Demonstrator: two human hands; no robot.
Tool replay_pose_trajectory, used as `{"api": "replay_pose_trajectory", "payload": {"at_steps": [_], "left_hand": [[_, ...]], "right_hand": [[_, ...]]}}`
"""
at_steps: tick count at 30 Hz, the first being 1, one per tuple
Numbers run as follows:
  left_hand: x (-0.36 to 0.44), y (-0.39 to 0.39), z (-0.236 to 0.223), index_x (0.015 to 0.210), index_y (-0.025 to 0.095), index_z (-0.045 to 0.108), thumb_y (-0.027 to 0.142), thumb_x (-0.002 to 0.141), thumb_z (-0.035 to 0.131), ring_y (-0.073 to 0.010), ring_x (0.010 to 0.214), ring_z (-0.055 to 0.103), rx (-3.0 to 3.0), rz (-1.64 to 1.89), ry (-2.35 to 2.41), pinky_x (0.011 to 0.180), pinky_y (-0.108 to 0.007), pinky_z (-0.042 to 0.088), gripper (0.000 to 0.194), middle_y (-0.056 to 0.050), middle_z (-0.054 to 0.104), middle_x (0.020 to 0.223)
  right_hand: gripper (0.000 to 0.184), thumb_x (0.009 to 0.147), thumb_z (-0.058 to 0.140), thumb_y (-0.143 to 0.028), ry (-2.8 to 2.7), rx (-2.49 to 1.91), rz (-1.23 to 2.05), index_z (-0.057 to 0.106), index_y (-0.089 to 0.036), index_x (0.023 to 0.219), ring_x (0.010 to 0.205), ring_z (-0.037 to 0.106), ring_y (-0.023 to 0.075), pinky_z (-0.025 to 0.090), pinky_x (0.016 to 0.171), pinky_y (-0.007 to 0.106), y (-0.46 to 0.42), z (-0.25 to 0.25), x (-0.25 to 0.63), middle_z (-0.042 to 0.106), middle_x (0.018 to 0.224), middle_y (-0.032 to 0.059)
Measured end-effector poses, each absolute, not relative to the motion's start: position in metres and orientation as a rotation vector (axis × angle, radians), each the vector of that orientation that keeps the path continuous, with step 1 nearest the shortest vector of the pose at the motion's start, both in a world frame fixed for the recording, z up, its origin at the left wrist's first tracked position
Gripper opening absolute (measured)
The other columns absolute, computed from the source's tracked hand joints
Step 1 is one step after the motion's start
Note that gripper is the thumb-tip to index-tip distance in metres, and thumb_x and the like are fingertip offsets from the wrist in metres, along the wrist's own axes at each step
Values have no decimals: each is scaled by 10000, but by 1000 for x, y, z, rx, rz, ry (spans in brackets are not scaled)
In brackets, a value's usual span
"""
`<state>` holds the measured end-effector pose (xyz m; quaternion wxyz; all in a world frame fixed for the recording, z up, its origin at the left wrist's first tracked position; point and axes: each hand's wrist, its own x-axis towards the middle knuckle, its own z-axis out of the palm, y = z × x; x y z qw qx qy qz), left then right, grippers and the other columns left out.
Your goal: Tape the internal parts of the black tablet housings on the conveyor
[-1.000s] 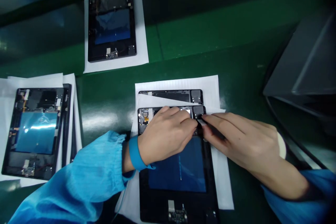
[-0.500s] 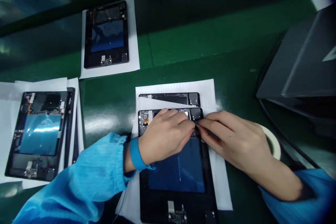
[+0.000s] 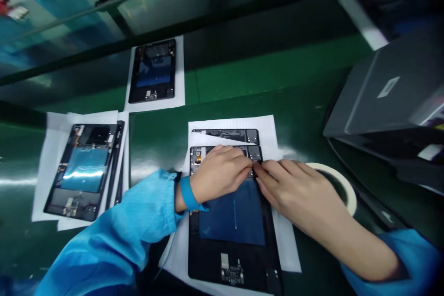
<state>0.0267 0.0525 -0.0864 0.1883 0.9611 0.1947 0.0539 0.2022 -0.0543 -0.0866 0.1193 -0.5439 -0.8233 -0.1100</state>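
An opened black tablet [image 3: 233,240] with a blue battery panel lies on white paper in front of me. My left hand [image 3: 218,176], with a blue wrist strap, rests on its upper part with the fingers curled together. My right hand [image 3: 294,192] meets it at the tablet's upper right corner, fingertips pinched on a small piece I cannot make out. Both hands touch near the top edge of the battery. A second tablet frame [image 3: 227,135] peeks out from under the paper just behind.
A roll of pale tape [image 3: 342,185] lies right of my right hand. A stack of open tablets [image 3: 83,169] on paper sits at left, another tablet [image 3: 154,71] further back. A dark grey box [image 3: 385,97] stands at right on the green bench.
The camera has tilted up and back, so more of the bench shows. My hands have stayed at the tablet's upper right corner, fingertips drawn closer together.
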Motion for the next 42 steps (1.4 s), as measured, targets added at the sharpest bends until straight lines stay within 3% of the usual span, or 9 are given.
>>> {"api": "replay_pose_trajectory", "payload": {"at_steps": [4, 11, 16, 20, 23, 26, 32, 42], "left_hand": [[3, 35, -69, 1003, 162, 684, 275, 1018, 550, -220, 895, 613, 2749, 170, 583, 797, -371, 488, 176, -70, 677, 971], [-97, 7, -48, 1084, 176, 668, 247, 999, 575, -226, 935, 678, 2688, 395, 1034, 810, -374, 573, 144, -97, 714, 1031], [-137, 10, -46, 1100, 165, 678, 268, 997, 569, -247, 926, 704, 2751, 291, 1152, 816, -396, 607, 182, -112, 728, 1041], [-147, 41, -21, 1146, 139, 669, 281, 991, 591, -263, 988, 698, 2908, 137, 1214, 864, -402, 591, 224, -132, 716, 1108], [-144, 88, -12, 1174, 126, 665, 279, 975, 629, -274, 1027, 693, 2887, -255, 1497, 887, -395, 568, 253, -136, 703, 1136], [-135, 145, -21, 1111, 79, 689, 203, 924, 661, -310, 1064, 684, 2854, -372, 1635, 884, -383, 548, 226, -181, 696, 1128], [-128, 226, -48, 1097, 85, 722, 108, 917, 548, -305, 1033, 698, 2868, -533, 1567, 853, -365, 520, 251, -191, 711, 1127], [-123, 218, -23, 1050, 76, 715, 70, 902, 484, -287, 907, 705, 3017, -581, 1443, 753, -357, 497, 275, -185, 710, 1042]], "right_hand": [[330, 953, 568, -209, -2339, -1534, -306, 677, -93, 1242, 810, 567, 211, 434, 724, 363, -67, -101, 205, 678, 903, 78], [300, 987, 552, -265, -2307, -1521, -244, 690, -130, 1216, 845, 591, 209, 442, 734, 357, -69, -111, 212, 692, 976, 81], [295, 997, 548, -249, -2309, -1438, -247, 652, -125, 1243, 842, 601, 205, 455, 734, 342, -68, -112, 214, 682, 974, 73], [284, 1006, 530, -261, -2308, -1408, -286, 634, -117, 1227, 823, 602, 219, 464, 735, 353, -71, -116, 212, 674, 955, 80], [279, 1004, 530, -264, -2311, -1393, -290, 631, -123, 1223, 822, 616, 221, 471, 735, 354, -71, -121, 210, 678, 961, 83], [303, 1028, 480, -314, -2284, -1408, -269, 622, -154, 1243, 828, 628, 216, 481, 752, 357, -72, -127, 209, 684, 966, 73], [329, 1051, 439, -373, -2225, -1414, -239, 625, -171, 1233, 797, 616, 200, 472, 740, 348, -73, -132, 208, 666, 937, 67], [301, 1047, 456, -354, -2176, -1398, -216, 659, -166, 1166, 767, 628, 193, 482, 720, 349, -64, -124, 206, 682, 901, 60]]}}
